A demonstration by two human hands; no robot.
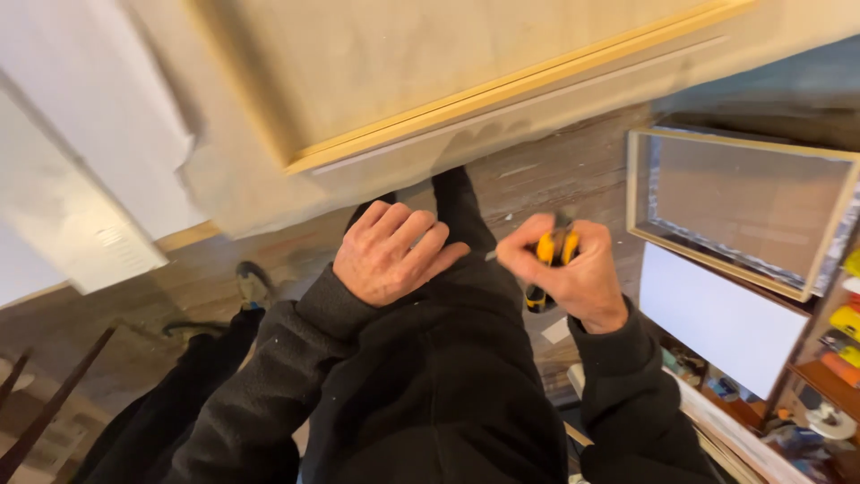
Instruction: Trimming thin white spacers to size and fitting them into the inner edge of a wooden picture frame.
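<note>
While the left hand (391,251) is curling loosely, holding nothing, the right hand (564,269) is gripping a yellow-and-black utility knife (548,260) below the wooden panel (430,63).

Your right hand (573,278) is closed on a utility knife (548,260) of glossy yellow and black plastic, with a dull metal tip. Your sleeves (269,394) are black matt fleece, flecked with pale dust. The panel (385,63) above is pale, smooth wood with a lighter bare-wood strip (502,90) along its edge. The floor (573,170) is worn, matt brown boards
</note>
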